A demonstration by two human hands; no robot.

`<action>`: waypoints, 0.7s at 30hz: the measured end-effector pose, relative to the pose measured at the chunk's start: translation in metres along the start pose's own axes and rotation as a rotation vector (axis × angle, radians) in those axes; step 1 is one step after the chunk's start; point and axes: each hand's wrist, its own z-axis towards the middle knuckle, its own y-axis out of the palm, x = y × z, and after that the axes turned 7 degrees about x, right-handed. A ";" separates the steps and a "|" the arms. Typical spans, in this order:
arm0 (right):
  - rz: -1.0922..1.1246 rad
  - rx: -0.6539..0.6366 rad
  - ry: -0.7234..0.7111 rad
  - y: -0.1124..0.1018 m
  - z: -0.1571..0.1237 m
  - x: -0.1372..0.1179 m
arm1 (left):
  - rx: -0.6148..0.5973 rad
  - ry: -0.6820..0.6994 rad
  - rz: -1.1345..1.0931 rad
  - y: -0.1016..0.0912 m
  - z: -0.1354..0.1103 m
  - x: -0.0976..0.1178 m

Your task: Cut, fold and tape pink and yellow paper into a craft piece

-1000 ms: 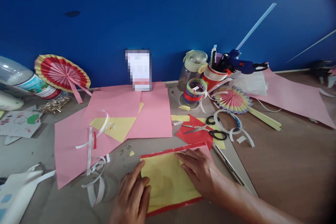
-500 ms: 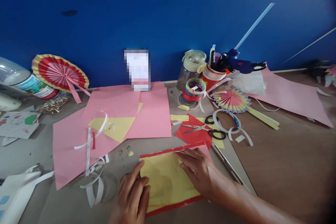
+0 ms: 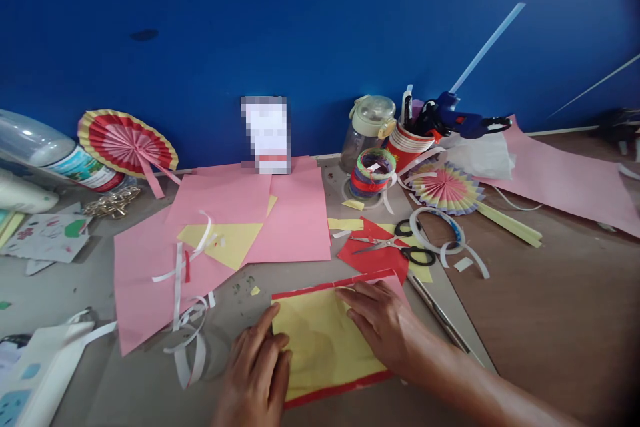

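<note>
on the grey mat [image 3: 135, 387], touching one yellow sheet [image 3: 320, 347] without gripping: with left hand [image 3: 257, 370] half curled at its left edge, with right hand [image 3: 385, 320] nearly flat across its right side, partly hiding it. beyond: one pair of scissors [image 3: 393, 243], one phone [image 3: 267, 133], two fans [image 3: 129, 143].

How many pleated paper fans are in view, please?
2: a yellow-rimmed fan beside the plastic bottle at left, and a purple-edged fan near the red cup at right. No others show.
</note>
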 end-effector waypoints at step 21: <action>-0.079 -0.067 -0.026 -0.016 0.004 -0.001 | -0.051 0.058 0.019 0.004 -0.003 -0.007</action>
